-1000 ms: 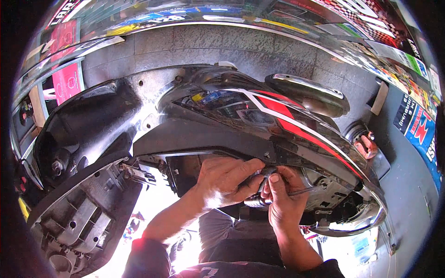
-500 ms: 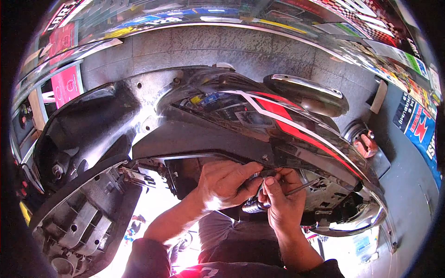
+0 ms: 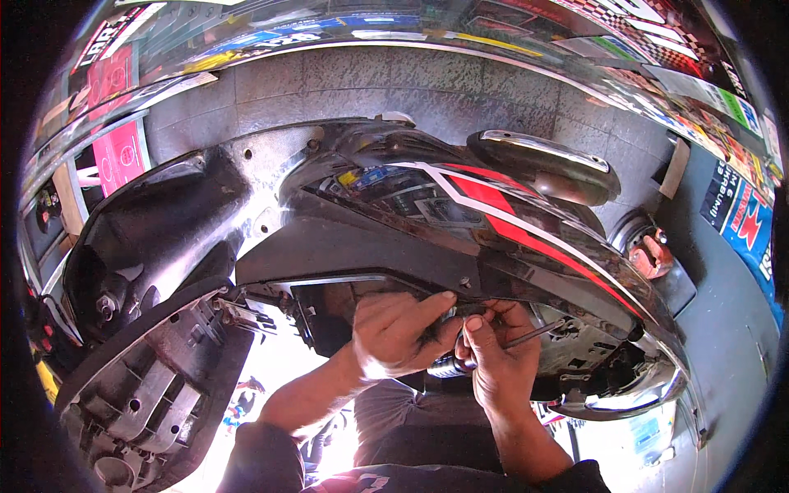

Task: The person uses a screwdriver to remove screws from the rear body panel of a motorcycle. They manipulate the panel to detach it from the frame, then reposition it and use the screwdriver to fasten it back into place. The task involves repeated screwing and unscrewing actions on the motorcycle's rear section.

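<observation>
A dark scooter's side panel (image 3: 370, 246) with red and white stripes stretches across the middle, and both my hands work along its lower edge. My right hand (image 3: 501, 357) is closed, thumb against fingers, around a slim metal rod (image 3: 536, 333) that sticks out to the right. A small dark part (image 3: 474, 311) shows at its fingertips. Close beside it, my left hand (image 3: 394, 333) has its index finger extended along the panel edge and the other fingers curled. Whatever lies under those fingers is hidden. Just below the hands a coil spring (image 3: 446, 366) is partly visible.
The raised seat (image 3: 156, 378) shows its ribbed underside at the lower left. A muffler (image 3: 542, 168) with a chrome strip is beyond the panel. At the right are a reddish metal part (image 3: 652, 257) and a blue banner (image 3: 744, 234). Glass display cases line the back.
My left index finger has lifted and straightened, and the left hand has drawn slightly away from the right fingertips. My right hand keeps its grip on the slim metal rod.
</observation>
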A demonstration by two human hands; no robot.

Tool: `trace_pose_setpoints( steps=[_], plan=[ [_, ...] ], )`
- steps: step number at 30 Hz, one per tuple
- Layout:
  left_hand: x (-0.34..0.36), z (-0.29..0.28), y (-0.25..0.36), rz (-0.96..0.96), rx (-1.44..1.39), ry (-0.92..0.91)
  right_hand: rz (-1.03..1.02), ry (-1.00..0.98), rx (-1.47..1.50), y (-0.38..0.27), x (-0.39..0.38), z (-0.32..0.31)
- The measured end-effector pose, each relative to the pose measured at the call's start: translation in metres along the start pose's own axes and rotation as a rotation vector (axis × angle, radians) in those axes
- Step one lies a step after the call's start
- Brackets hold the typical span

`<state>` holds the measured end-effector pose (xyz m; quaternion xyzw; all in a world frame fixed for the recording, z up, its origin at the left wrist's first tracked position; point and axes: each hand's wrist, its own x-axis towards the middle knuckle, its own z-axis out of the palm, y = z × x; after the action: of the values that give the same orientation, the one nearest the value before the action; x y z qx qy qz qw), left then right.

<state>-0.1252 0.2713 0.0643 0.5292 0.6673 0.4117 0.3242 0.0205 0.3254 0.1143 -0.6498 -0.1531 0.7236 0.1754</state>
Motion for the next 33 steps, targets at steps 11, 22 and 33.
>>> trace_pose_setpoints(
  steps=[11, 22, 33],
  plan=[
    [0.056, -0.039, -0.009, 0.086, 0.168, -0.456, -0.009, 0.020, -0.003, -0.001, 0.001, 0.001],
    [0.073, -0.032, -0.027, 0.312, 0.076, -0.575, -0.022, 0.028, -0.007, 0.004, 0.002, -0.002],
    [0.076, -0.032, -0.025, 0.367, 0.055, -0.591, -0.066, 0.045, -0.009, 0.006, 0.000, 0.001]
  ],
)
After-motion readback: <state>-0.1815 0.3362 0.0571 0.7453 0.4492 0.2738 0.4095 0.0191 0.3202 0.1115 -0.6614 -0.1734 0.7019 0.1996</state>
